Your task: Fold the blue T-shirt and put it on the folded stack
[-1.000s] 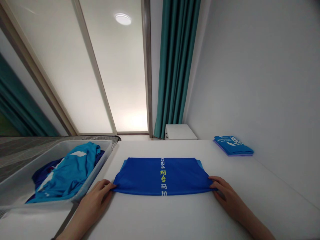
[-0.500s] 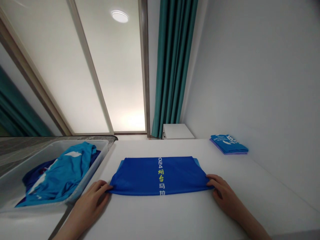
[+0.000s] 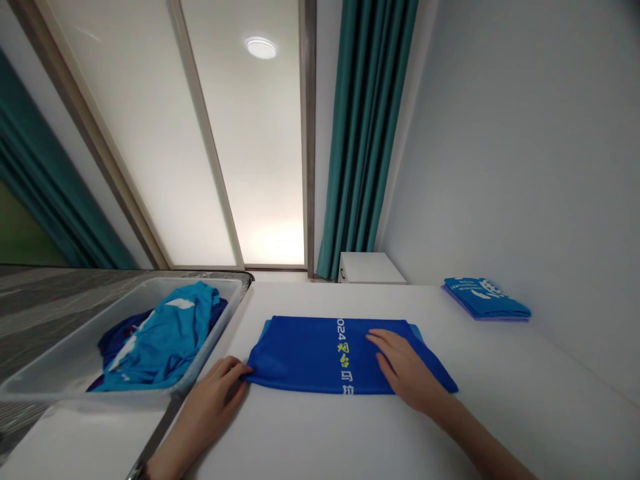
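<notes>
Table (image 3: 300,440) white; translucent bin (image 3: 63,367) at left, crumpled blue clothes (image 3: 173,343) inside. Dark-blue garment (image 3: 300,353) folded flat, center. Folded stack (image 3: 487,307) far right, white print too small to read. Left hand (image 3: 217,400) pinches garment's near left corner; right hand (image 3: 405,373) rests on right half, fingers extended, thumb apart. Lettering (image 3: 344,360) down middle: white "024," yellow "烟台," white "马拉."

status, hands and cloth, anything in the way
Left hand at near left corner of blue cloth; right hand over its right half. Cloth folded, flat. Tub, folded stack apart from it.
</notes>
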`<state>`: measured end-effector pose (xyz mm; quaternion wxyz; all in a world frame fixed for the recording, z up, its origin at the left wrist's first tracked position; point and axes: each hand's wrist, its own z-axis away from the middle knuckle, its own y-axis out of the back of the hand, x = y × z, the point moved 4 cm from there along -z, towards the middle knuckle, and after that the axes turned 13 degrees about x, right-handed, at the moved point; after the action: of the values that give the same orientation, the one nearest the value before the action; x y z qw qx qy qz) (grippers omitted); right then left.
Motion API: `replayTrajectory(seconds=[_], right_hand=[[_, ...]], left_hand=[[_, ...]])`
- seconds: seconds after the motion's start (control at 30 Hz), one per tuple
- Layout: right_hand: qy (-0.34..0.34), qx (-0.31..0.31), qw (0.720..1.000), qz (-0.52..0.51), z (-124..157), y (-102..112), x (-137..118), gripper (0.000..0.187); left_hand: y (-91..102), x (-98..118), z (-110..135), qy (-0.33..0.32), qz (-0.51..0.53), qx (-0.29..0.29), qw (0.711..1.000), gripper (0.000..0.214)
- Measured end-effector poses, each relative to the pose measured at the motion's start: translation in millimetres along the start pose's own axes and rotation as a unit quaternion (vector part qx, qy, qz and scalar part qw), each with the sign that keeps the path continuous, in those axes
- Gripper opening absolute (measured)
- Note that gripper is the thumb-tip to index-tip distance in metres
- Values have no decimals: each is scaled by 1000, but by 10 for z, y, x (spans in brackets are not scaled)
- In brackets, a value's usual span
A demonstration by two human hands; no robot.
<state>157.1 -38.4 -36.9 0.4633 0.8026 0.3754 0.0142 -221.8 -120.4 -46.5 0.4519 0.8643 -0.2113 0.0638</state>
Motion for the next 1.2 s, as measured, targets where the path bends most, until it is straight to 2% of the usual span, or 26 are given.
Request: replayTrajectory(seconds=[0.1,0.23,0.3,0.37,0.5,0.7,0.97,1.1,1.2], right_hand=[[71,-79,993,-54,-379,-390,-601,44],[133,-115,981,-85,-851,-918,-1131,43],[133,-125,980,-74,-1076,-1175,-1255,42],[105,-133,985,-38,-1280,-1403,-1294,38],[56,-139,989,2,-1537,-1713,-1265,26],[62,-135,989,2,-1538,-1866,-1220,17],[71,-103,992,5,-1403,-1868,-1292,20],[86,-96,991,-17,-1380,-1852,-1312,17],[82,-110,990,-44,-1400,-1783,-1204,21]], left_hand=[[24,33,2,29,18,-8,999,18],[45,62,21,59,31,-26,997,16],[48,70,30,62,37,-34,997,16],[51,76,36,64,39,-39,996,16],[66,105,39,68,41,-45,996,16],[111,190,12,66,63,-58,994,7],[64,202,32,71,86,-63,992,28],[83,198,27,103,81,-69,989,20],[128,213,-81,109,67,-56,990,17]])
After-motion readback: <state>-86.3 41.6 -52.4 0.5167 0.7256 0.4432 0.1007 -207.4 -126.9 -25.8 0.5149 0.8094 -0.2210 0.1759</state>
